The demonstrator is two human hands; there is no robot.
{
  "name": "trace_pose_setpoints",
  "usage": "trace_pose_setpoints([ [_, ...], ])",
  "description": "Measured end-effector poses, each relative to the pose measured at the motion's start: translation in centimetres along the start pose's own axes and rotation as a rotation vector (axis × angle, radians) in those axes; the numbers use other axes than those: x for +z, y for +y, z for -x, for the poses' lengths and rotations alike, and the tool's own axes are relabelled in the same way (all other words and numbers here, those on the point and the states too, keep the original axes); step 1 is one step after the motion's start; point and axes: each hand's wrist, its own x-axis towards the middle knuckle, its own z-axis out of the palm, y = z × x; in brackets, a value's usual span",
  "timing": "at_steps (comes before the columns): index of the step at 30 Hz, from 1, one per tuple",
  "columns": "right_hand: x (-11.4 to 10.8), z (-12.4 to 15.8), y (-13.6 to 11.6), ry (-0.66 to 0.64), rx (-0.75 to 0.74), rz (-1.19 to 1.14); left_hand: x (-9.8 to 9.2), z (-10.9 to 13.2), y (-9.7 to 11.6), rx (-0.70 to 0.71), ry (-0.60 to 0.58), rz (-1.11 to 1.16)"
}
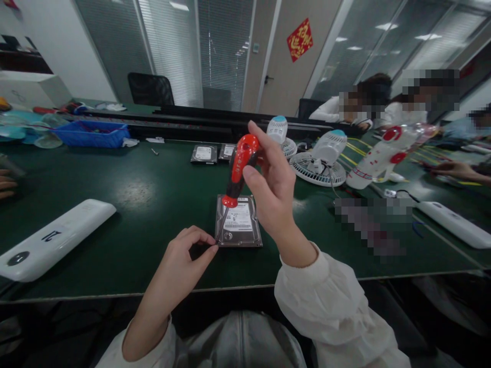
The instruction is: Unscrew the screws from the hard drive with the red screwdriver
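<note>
A hard drive (243, 217) lies label up on the green table in front of me. My right hand (273, 184) grips the red and black handle of a screwdriver (242, 166). The screwdriver leans, its shaft running down to the drive's near left corner. At that same corner, my left hand (187, 255) has thumb and forefinger pinched together by the screwdriver's tip. Whatever sits between those fingertips is too small to make out. Two more hard drives lie farther back, one of them (204, 154) fully in sight and the other partly behind the screwdriver.
White devices lie at left (57, 240) and right (456, 224). A blue tray (92, 134) stands at the back left. Two small fans (318, 166) and a red-and-white bottle-like object (378, 156) occupy the right side. Other people sit at the far right; another person's fingers (5, 184) show at left.
</note>
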Motion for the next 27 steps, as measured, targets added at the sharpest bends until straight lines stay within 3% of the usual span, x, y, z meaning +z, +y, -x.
trace_pose_setpoints([
  [16,0.12,0.3,0.1,0.019,0.094,-0.047,0.1,0.07,-0.11,-0.018,-0.001,0.022],
  [23,0.49,0.25,-0.43,-0.041,0.067,-0.08,0.05,0.09,0.25,-0.002,0.009,0.015],
  [27,0.32,0.0,-0.75,0.001,0.033,0.016,0.01,-0.03,0.41,0.0,0.012,0.018],
])
